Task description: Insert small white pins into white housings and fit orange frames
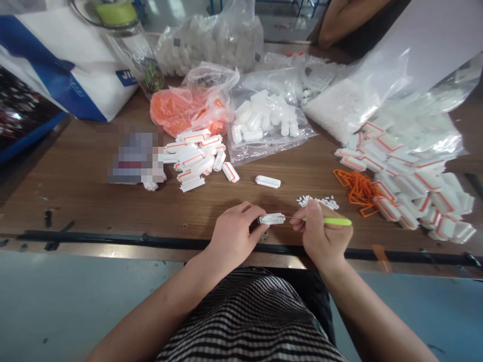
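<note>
Close to the table's front edge, my left hand (238,229) pinches one end of a small white slotted plastic part (272,219). My right hand (323,232) grips a tool with a lime-green handle (337,221). The tool's thin metal shaft (289,217) reaches to the part's right end; whether the tip touches it is too small to tell. Just beyond my right hand lies a scatter of tiny white pieces (327,202). A similar white part (267,181) rests alone on the table, a little behind the one I hold.
White parts with orange edging lie in piles at left (196,156) and right (418,186). Orange frames (356,190) sit beside the right pile. Plastic bags of white pieces (264,118) and orange pieces (184,108) line the back, near a bottle (141,60). Another person's arm (345,22) shows behind.
</note>
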The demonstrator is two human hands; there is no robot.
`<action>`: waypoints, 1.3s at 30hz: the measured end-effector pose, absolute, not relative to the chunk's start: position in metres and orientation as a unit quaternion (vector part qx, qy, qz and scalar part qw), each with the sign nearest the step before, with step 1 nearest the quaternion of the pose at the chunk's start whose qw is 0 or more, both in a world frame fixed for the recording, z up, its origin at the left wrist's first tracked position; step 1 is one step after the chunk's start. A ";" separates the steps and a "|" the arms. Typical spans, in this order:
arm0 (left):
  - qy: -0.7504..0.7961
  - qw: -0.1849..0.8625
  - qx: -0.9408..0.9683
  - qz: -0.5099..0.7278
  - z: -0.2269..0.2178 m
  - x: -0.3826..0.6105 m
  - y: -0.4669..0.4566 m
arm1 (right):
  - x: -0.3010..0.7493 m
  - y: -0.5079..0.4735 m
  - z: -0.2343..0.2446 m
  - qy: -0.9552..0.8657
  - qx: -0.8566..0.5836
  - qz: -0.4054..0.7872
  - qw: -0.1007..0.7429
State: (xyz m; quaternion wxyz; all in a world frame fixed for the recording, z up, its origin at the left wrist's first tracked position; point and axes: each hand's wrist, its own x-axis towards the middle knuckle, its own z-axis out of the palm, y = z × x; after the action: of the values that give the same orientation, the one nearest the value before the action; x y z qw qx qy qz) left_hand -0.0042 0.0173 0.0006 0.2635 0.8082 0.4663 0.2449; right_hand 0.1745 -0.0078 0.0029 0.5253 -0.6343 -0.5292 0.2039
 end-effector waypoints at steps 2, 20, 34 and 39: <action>0.463 0.261 0.810 0.248 0.000 -0.004 0.017 | 0.174 -0.009 0.002 -0.514 -0.637 0.198 0.540; 0.462 0.259 0.810 0.251 -0.003 -0.005 0.017 | 0.176 -0.007 0.000 -0.492 -0.630 0.241 0.550; 0.465 0.272 0.807 0.241 0.000 -0.004 0.017 | 0.181 -0.008 0.007 -0.646 -0.596 0.152 0.452; 0.466 0.257 0.809 0.249 -0.001 -0.004 0.018 | 0.178 -0.007 0.001 -0.543 -0.616 0.209 0.531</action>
State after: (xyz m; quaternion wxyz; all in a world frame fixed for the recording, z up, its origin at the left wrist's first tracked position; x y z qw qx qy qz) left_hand -0.0041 0.0175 -0.0005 0.2568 0.8094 0.4659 0.2488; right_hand 0.1778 -0.0074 0.0007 0.5313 -0.6158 -0.5432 0.2086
